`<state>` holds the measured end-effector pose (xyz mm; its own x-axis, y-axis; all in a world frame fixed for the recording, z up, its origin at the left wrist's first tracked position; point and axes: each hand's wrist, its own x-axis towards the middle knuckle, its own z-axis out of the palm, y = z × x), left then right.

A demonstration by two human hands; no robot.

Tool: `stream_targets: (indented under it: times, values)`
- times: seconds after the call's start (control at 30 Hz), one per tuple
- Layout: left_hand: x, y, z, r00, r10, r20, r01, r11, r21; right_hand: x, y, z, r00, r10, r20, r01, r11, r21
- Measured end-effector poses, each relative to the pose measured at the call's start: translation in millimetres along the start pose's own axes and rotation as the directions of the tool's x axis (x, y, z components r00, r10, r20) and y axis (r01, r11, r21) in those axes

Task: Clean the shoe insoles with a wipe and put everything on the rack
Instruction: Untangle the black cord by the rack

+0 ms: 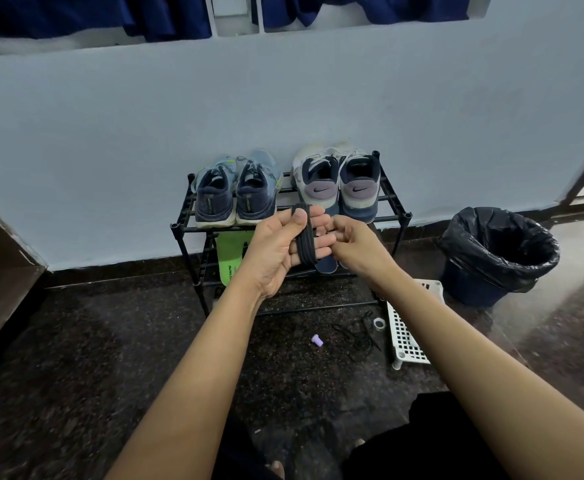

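A black shoelace is wound in several loops around the straight fingers of my left hand, thumb pressing on it. My right hand is beside those fingertips, its fingers curled, apparently pinching the lace's end. Behind my hands stands a black wire shoe rack. Its top shelf carries a blue pair of running shoes and a grey-white pair. On the lower shelf lie a green insole and a dark blue insole, partly hidden by my hands.
Another black lace lies tangled on the dark floor, near a small purple object and a tape roll. A white perforated basket sits under my right forearm. A bin with a black liner stands to the right.
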<state>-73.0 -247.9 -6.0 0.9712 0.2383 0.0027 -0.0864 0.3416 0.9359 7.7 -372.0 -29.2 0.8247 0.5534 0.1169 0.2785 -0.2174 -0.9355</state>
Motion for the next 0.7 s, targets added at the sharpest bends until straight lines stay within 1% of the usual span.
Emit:
stream_targets:
  times: [0.03, 0.1, 0.17, 0.23, 0.27, 0.33, 0.37, 0.43, 0.53, 0.63, 0.7]
  values:
    - [1, -1, 1, 1.0, -0.002, -0.002, 0.002, 1.0, -0.001, 0, 1, 0, 1.0, -0.002, -0.022, 0.002, 0.999, -0.04]
    - [1, -2, 2, 1.0, -0.002, -0.005, 0.002, 1.0, -0.008, 0, 3, -1, 0.998, -0.001, -0.065, -0.003, 0.998, -0.056]
    - [3, -2, 3, 1.0, -0.004, -0.01, 0.003, 0.999, -0.039, 0, 3, -3, 0.995, -0.017, -0.098, 0.017, 1.0, 0.009]
    - [5, 0, 3, 1.0, -0.006, -0.009, 0.005, 0.996, -0.094, 1, 3, -6, 0.989, -0.065, -0.136, 0.074, 0.995, 0.061]
    - [6, 1, 3, 1.0, -0.006, -0.005, 0.006, 0.993, -0.119, 1, 3, -9, 0.982, -0.089, -0.166, 0.097, 0.994, 0.045]
    - [7, 3, 1, 1.0, -0.005, 0.0, 0.005, 0.989, -0.149, 0, 1, -15, 0.966, -0.136, -0.222, 0.13, 0.991, -0.039]
    - [8, 3, 1, 1.0, -0.004, -0.001, 0.004, 0.988, -0.157, 0, 0, -19, 0.962, -0.152, -0.227, 0.139, 0.988, -0.071]
    - [9, 1, 2, 1.0, 0.001, -0.014, -0.004, 0.985, -0.172, -1, -1, -24, 0.978, -0.123, -0.169, 0.115, 0.992, -0.059]
    - [12, 0, 3, 0.998, 0.025, -0.061, -0.037, 0.98, -0.198, -3, -5, -22, 1.0, 0.027, 0.002, -0.027, 0.999, 0.023]
    - [15, -1, 1, 0.992, 0.053, -0.111, -0.075, 0.976, -0.203, -11, -15, -16, 0.977, 0.166, 0.137, -0.188, 0.968, 0.168]
    - [16, -2, 0, 0.99, 0.068, -0.12, -0.088, 0.981, -0.173, -17, -22, -14, 0.959, 0.203, 0.197, -0.25, 0.933, 0.257]
